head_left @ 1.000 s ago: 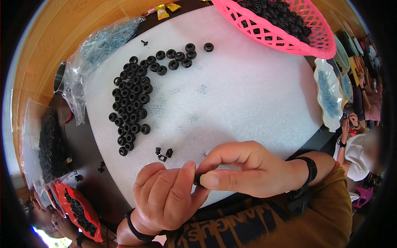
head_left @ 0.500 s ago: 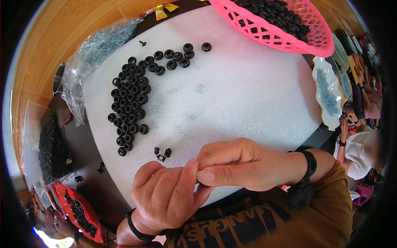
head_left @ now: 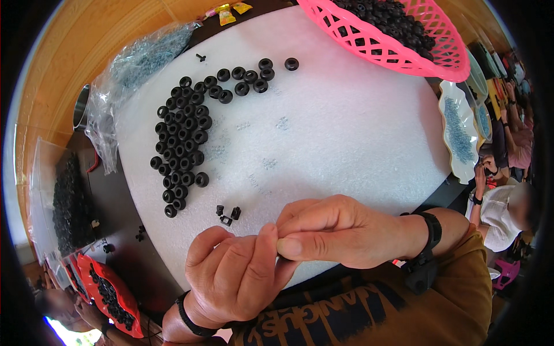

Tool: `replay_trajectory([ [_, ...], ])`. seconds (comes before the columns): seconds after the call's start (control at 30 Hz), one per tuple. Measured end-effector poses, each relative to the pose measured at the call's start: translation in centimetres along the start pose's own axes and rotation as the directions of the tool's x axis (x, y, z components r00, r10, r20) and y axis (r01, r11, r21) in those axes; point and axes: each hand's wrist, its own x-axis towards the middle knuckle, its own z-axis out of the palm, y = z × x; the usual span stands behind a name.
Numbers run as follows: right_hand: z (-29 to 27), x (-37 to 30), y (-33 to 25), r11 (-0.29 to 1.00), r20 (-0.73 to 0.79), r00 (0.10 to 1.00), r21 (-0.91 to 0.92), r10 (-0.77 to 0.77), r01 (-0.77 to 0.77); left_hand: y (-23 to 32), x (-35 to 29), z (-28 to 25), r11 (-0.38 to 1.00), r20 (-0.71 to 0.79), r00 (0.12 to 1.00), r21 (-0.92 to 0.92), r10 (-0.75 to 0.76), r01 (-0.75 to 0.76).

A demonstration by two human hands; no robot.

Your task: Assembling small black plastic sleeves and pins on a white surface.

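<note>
My left hand (head_left: 234,274) and my right hand (head_left: 340,233) meet at the near edge of a white foam sheet (head_left: 358,132), fingertips pressed together. Both are closed in a pinch. Whatever sits between them is almost wholly covered by the thumbs; only a dark sliver shows. Just beyond my left hand lie a few small black plastic parts (head_left: 226,220). Farther off to the left, many round black rings (head_left: 183,134) with holes form a curved cluster. Small groups of clear bluish beads (head_left: 216,152) are scattered beside them.
A pink lattice basket (head_left: 381,55) heaped with black parts stands at the far right. A white scalloped dish (head_left: 448,130) holds bluish beads. On the left are a clear bag (head_left: 104,115) of beads and a red tray (head_left: 130,311) of black pieces. Other people sit at both sides.
My hands stay pinched together in nearly the same place. The whole view has shifted very slightly; the rings and small parts lie as before.
</note>
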Motion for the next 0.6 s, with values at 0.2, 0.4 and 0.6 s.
replay_trajectory([
  [0.2, -0.2, -0.11, 0.05, 0.999, 0.02, 0.999, 0.005, 0.036, -0.036, -0.04, -0.16, 0.49, 1.0, -0.037, 0.999, 0.002, 0.023, -0.023],
  [0.4, 0.12, -0.08, 0.32, 0.999, -0.029, 0.999, 0.046, -0.026, 0.027, 0.0, 0.28, 0.56, 1.0, -0.063, 0.998, -0.003, -0.004, 0.004],
  [0.6, 0.07, -0.13, 0.42, 0.998, -0.026, 0.999, 0.048, -0.031, 0.032, -0.38, 0.53, 0.6, 1.0, -0.079, 0.997, 0.013, 0.008, -0.007],
])
